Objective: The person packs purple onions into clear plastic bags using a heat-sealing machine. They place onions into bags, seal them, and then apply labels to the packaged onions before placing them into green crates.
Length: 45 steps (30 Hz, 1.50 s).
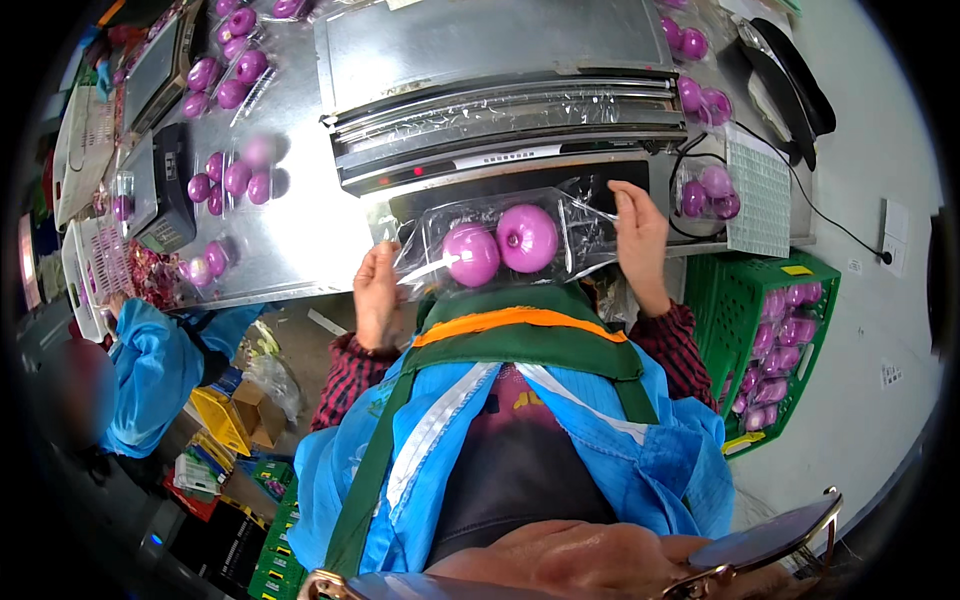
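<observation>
In front of my waist a clear plastic tray [432, 222] holds two peeled purple onions [527, 238] side by side, with cling film drawn over them. My left hand [376, 292] pinches the film at the left end. My right hand [642, 238] is closed on the gathered film at the right end and pulls it taut. Tray and film are over the front edge of a film-wrapping machine [500, 115], above its dark plate [625, 180]. The machine's metal rollers lie just beyond the tray.
Packed onions [240, 75] lie on the steel table [305, 215] to the left, near a scale [165, 190]. On the right are another wrapped pack [708, 192], a pale grid mat [758, 190] and a green crate [720, 300] of packs. A co-worker in blue [165, 360] stands at left.
</observation>
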Motion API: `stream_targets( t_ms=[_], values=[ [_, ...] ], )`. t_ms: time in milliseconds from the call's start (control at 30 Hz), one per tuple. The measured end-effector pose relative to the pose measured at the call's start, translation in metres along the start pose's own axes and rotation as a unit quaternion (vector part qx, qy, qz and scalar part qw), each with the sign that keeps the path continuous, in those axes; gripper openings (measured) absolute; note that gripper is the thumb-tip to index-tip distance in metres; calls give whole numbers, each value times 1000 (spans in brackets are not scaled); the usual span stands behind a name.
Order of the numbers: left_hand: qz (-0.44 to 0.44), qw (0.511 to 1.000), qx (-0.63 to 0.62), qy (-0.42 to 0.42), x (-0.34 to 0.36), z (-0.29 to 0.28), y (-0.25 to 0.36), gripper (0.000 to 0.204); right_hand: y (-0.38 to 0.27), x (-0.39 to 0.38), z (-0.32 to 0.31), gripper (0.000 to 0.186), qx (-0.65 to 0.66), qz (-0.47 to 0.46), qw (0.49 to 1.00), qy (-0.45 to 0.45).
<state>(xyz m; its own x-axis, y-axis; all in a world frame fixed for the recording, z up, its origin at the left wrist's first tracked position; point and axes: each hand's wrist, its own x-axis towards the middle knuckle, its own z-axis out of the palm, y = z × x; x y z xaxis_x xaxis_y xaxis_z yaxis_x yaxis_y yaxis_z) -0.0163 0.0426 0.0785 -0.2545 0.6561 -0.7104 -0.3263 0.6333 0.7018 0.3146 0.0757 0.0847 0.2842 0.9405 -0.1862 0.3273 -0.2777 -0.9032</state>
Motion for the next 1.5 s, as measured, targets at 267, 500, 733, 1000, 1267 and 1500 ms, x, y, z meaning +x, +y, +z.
stream_targets(
  t_ms=[267,500,733,1000,1267,1500],
  values=[
    [-15,955,227,-189,36,-44,-119,26,113,-56,9,18,-145,88,951,-257],
    [3,897,183,-402,41,10,-135,22,107,-67,65,18,128,208,846,-475],
    [226,877,-44,-423,11,65,-107,28,73,-68,55,9,291,255,794,-468],
    [-71,846,-197,-490,-86,63,19,76,145,-64,68,21,465,200,746,-432],
    [78,865,40,-495,-67,31,-13,57,-18,-82,-9,75,518,57,792,-317],
    [-13,904,-51,-423,-46,77,-14,36,18,-90,10,49,511,102,835,-176]
  ],
)
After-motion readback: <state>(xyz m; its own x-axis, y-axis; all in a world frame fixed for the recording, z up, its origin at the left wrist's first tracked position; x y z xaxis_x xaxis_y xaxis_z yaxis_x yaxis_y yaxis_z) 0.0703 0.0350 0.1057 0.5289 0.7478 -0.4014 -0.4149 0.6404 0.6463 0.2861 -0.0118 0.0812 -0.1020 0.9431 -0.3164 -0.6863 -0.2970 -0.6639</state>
